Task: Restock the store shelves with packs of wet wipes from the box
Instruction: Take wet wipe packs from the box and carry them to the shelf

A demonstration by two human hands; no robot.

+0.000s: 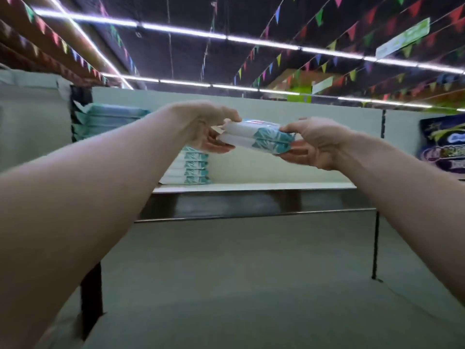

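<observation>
Overhead, two stacked wipes packs (256,137) lying flat, long axis left-right, left hand (208,127) and right hand (312,144) gripping the ends.

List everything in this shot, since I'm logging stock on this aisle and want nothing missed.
held wet wipes packs: two, white and teal, stacked, gripped between both hands above the shelf
shelved wet wipes stack: about five visible, white and teal, on the shelf's left part, top hidden by the left hand
teal packs: blurred stack, count unclear, far left at the back
shelf: one, white, straight ahead
dark packages: count unclear, purple-blue, right edge
bunting: many flags, mixed colours, under the ceiling
light strips: several, white, ceiling
left hand: one, grips the packs' left end
right hand: one, grips the packs' right end
</observation>
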